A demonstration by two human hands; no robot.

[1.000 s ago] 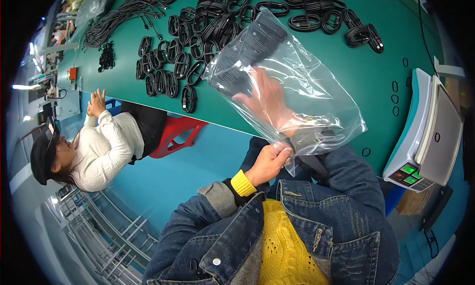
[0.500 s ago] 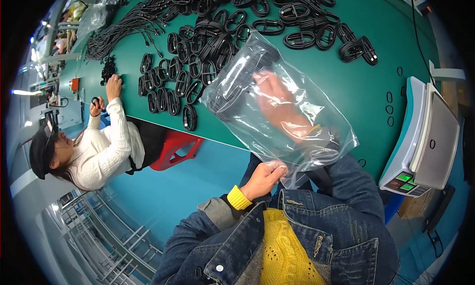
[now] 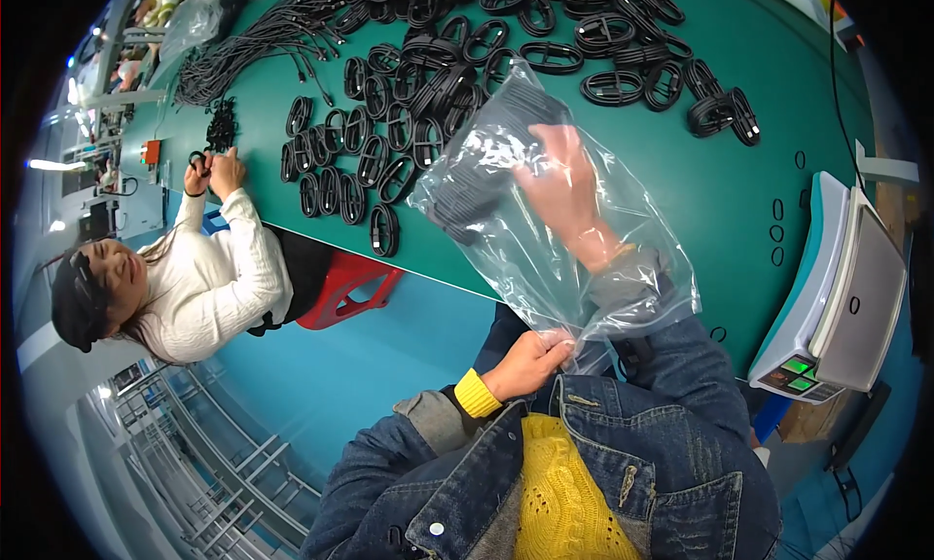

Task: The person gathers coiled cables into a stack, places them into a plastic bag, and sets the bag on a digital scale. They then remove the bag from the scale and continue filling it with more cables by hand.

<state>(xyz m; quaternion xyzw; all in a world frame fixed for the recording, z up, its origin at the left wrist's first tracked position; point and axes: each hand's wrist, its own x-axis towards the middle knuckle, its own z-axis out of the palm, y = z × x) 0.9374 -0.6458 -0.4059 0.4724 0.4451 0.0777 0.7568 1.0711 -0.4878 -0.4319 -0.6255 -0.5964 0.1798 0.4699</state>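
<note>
A clear plastic bag [image 3: 623, 200] lies partly over the table and hangs past its near edge. At its far end are several black coiled cables [image 3: 486, 156], packed side by side. My left hand [image 3: 530, 363] pinches the bag's near rim between thumb and fingers. Inside the bag reaches my right hand [image 3: 566, 185], its sleeve cuff also within the plastic. Its thumb and fingers are spread beside the packed cables, with nothing visible between them. Glare on the plastic blurs whether the fingertips touch the cables.
Many coiled black cables [image 3: 373, 158] lie on the green table [image 3: 739, 200], with loose cables [image 3: 258, 49] at far left. A scale [image 3: 827, 288] stands at right near small black rings [image 3: 777, 233]. On the left, a co-worker [image 3: 219, 297] handles small black parts beside a red stool [image 3: 350, 288].
Inside the bag, my right hand has drawn back from the packed cables and its fingers have spread. My left hand still pinches the rim. The co-worker's hands have come closer together.
</note>
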